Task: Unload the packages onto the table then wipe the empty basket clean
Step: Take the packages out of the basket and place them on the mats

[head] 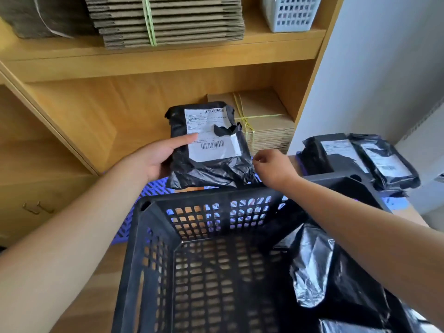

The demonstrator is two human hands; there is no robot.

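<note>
Nearest the camera, the black slatted basket (204, 272) fills the lower middle of the view, its floor bare on the left and centre, so the open room lies there; along its right wall black plastic-wrapped packages in the basket (336, 280) are still heaped, partly under the right forearm. The basket's far rim runs straight across just below both hands, and its right rim rises toward a moulded handle part. Under and beyond the basket a purple slatted mat (153, 191) shows on the wooden table (91, 289), whose surface is visible to the basket's left. Just past the far rim, the left hand (153, 159) holds a black package (209, 150) by its left edge, the thumb laid straight across the white shipping label and the fingers hidden behind the wrap. The package is glossy, crumpled black film with a barcode label torn at one spot; whether its lower edge touches the mat cannot be told. The right hand (274, 167) hovers beside the package's right lower corner, fingers loosely curled and holding nothing. To the right, two more labelled packages on the table (360, 157) lie side by side, touching. Behind, a wooden shelf (168, 61) carries bundles of flat cardboard (266, 123) tied with yellow-green string, close behind the held package.
</note>
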